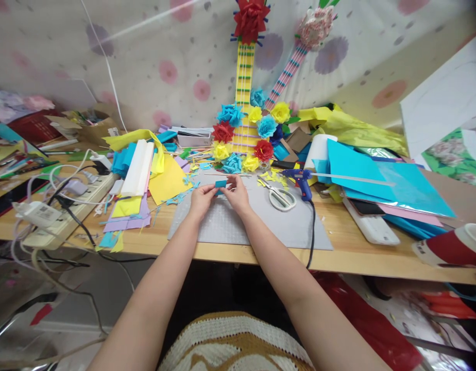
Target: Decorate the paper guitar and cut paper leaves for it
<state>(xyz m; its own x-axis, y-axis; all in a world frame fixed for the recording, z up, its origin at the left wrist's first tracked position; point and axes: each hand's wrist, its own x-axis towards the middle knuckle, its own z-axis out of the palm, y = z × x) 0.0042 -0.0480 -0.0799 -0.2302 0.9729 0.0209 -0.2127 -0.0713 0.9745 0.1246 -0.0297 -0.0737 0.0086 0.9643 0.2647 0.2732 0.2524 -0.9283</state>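
Between my two hands is a small piece of blue paper (220,184), held above the grey cutting mat (230,226). My left hand (202,200) pinches its left end. The fingers of my right hand (237,195) are closed on its right end. To the right of my hands lie scissors (281,198) with pale handles and a blue glue gun (302,181) with a black cord. Behind them stands a paper guitar (244,123) with a yellow neck, covered with red, blue and yellow paper flowers.
A power strip (70,208) with tangled white cables sits at the left. Paper rolls (138,167) and a yellow sheet (166,178) lie closer in. Blue sheets (361,172), a white power bank (373,224) and a red-and-white paper cup (454,246) are on the right.
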